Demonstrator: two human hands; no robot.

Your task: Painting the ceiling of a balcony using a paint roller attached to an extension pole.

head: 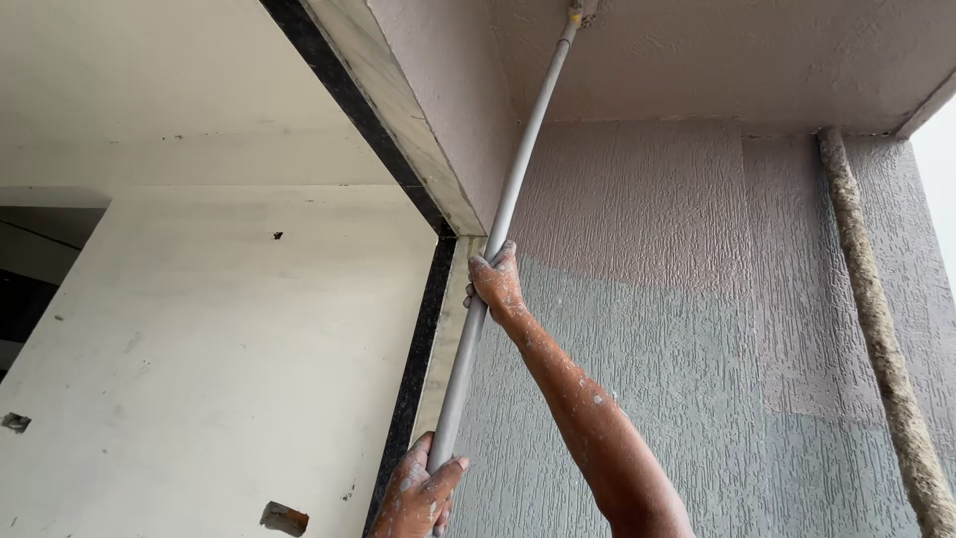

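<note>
A long grey pole (pixel 508 189) slants up from the bottom middle to the textured ceiling slab (pixel 717 60), where its head (pixel 580 10) touches the surface at the frame's top edge. My right hand (pixel 494 281), flecked with paint, is wrapped around the pole about halfway up, its arm stretching in from the lower right. My left hand (pixel 418 495) grips the pole's lower end near the bottom edge. Most of the tool head is cut off by the frame.
A rough textured wall (pixel 697 379) fills the right side, pinkish above and grey-green below. A coated vertical pipe (pixel 876 319) runs down it at far right. A dark-edged beam (pixel 398 130) and a plain pale wall (pixel 219 349) with small holes lie left.
</note>
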